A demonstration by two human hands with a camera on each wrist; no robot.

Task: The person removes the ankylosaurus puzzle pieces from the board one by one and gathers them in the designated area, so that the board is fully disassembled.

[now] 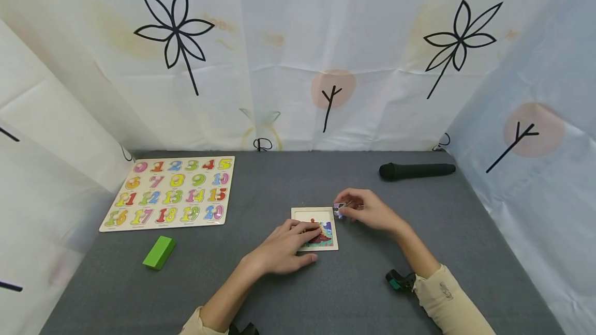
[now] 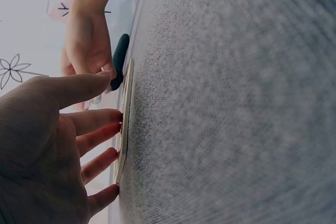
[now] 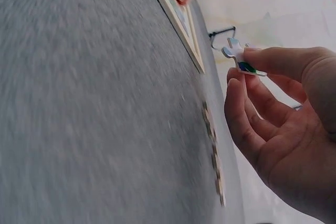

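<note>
A small square jigsaw board with a pale wooden rim (image 1: 334, 242) lies on the table, part of a colourful picture fitted in its lower portion. My left hand (image 1: 284, 249) rests on it with outstretched fingers, covering its left side; the left wrist view shows the fingertips (image 2: 109, 153) touching the board's top. Just off the board's upper right corner is my right hand (image 1: 370, 211). Between thumb and index finger it pinches a jigsaw piece (image 3: 242, 60) with white, blue and green on it, held above the table. Several loose pieces (image 3: 217, 169) lie flat below that hand.
A number puzzle board (image 1: 186, 187) lies at the back left, with a green block (image 1: 159, 253) in front of it. At the back right is a black microphone (image 1: 416, 170). Printed white curtains (image 1: 288, 56) stand behind and beside the grey table (image 1: 261, 304).
</note>
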